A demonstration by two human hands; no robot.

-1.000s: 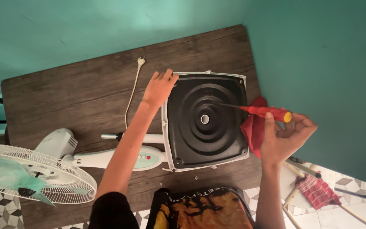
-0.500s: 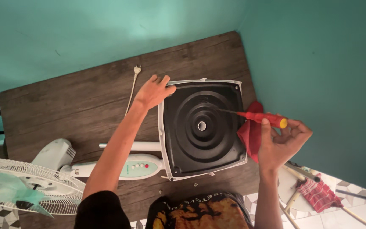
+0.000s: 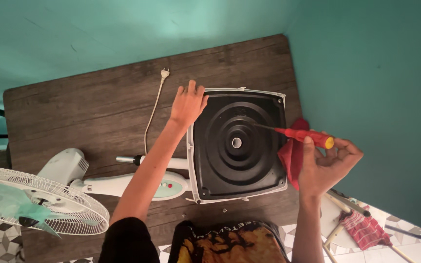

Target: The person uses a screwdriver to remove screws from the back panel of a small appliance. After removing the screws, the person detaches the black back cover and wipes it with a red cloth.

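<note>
A square fan base (image 3: 239,144), black underside up with a white rim, lies on the dark wooden table (image 3: 93,107). My left hand (image 3: 187,103) rests flat on the base's far left corner, fingers spread. My right hand (image 3: 326,163) holds a red screwdriver (image 3: 304,137) with a yellow end cap; its dark shaft points left over the base's black surface. The white fan pole (image 3: 137,184) with its control panel runs left from the base to the motor housing (image 3: 66,165) and the grille (image 3: 35,204) with pale green blades.
A white power cord with plug (image 3: 163,74) trails across the table. A red cloth (image 3: 292,153) lies at the base's right edge. Small screws (image 3: 224,210) sit near the front edge. Teal walls surround the table. Sticks and a checked cloth (image 3: 364,229) lie on the tiled floor at right.
The view has shifted slightly. My left hand has slid a little along the base's far corner. My right hand with the screwdriver stays at the base's right side.
</note>
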